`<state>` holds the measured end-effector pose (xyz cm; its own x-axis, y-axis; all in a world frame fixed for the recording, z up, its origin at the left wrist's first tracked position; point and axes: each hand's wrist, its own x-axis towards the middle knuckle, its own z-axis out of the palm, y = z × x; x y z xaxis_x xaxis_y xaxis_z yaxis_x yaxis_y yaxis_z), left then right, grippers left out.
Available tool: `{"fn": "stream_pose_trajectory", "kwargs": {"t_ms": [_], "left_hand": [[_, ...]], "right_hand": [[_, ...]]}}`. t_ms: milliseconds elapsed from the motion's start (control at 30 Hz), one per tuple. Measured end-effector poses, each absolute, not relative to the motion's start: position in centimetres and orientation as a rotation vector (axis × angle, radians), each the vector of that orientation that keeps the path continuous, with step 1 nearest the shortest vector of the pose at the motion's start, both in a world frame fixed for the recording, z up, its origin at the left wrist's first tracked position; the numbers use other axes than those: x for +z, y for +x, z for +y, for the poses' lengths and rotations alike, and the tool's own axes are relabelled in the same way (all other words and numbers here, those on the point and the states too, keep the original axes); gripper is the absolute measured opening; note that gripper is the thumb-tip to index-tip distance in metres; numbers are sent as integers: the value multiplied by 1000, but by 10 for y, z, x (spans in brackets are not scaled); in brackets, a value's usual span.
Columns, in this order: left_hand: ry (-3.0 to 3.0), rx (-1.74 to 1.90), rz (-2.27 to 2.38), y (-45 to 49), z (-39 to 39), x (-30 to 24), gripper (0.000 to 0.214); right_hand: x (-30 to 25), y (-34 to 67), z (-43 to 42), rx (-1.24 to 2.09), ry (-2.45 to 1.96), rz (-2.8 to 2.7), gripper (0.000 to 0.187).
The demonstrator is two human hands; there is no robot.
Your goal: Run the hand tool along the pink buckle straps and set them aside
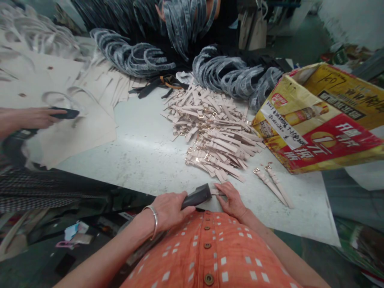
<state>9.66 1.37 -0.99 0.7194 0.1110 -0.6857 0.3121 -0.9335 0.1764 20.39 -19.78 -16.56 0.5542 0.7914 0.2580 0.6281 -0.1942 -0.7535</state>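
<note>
My left hand (168, 209) grips a dark grey hand tool (196, 196) at the near table edge, its tip pointing right. My right hand (231, 199) lies flat on the table and pins a short beige strap piece (216, 193) against the tool's tip. Just beyond them spreads a big pile of beige straps with gold buckles (213, 134). Two separate beige straps (272, 185) lie to the right of my right hand.
A torn yellow and red carton (324, 120) sits at the right. Grey-blue strap bundles (231, 74) and beige sheets (72, 120) lie at the back and left. Another person's hand (33, 117) holds a dark tool at far left. The white table (144, 148) carries it all.
</note>
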Motion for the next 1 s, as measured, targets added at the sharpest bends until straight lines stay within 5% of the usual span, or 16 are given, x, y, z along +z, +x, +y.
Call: {"fn": "stream_pose_trajectory", "kwargs": {"t_ms": [833, 1000], "left_hand": [[2677, -886, 331, 97, -3, -19, 54], [2629, -856, 407, 84, 20, -17, 53]], "right_hand": [[-162, 201, -197, 197, -1934, -1141, 45], [-157, 194, -195, 174, -2083, -1141, 29]]}}
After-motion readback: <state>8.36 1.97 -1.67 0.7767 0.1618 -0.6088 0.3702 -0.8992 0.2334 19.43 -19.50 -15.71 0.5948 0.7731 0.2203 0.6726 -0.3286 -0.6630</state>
